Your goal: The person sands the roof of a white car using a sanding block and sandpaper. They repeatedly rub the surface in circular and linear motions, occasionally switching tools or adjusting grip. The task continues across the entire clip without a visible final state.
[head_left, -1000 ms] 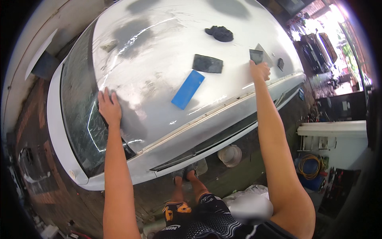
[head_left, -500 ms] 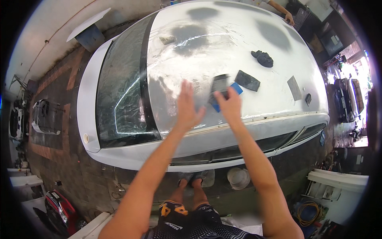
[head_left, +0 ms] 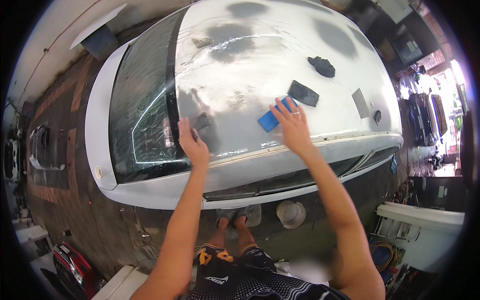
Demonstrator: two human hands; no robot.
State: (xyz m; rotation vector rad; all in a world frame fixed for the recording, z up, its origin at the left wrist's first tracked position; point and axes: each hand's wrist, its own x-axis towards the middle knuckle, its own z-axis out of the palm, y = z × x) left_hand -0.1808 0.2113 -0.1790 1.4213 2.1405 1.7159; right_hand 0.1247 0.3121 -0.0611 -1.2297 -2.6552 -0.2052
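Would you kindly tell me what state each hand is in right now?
Left hand: partly curled by a dark grey piece; grip cannot be told.
Right hand: open, fingers spread over the blue block.

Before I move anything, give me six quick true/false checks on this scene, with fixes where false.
1. The right hand has its fingers over the blue block. True.
2. The dark rectangular pad lies between the blue block and the crumpled black cloth. True.
3. The crumpled black cloth lies on the glass. False: it lies on the car roof.
4. Grey patches show on the car roof. True.
5. The left hand holds the pale bucket. False: the left hand is by the black strip along the glass; the bucket is beside the car.
6. The thin grey sheet touches the blue block. False: they lie apart.
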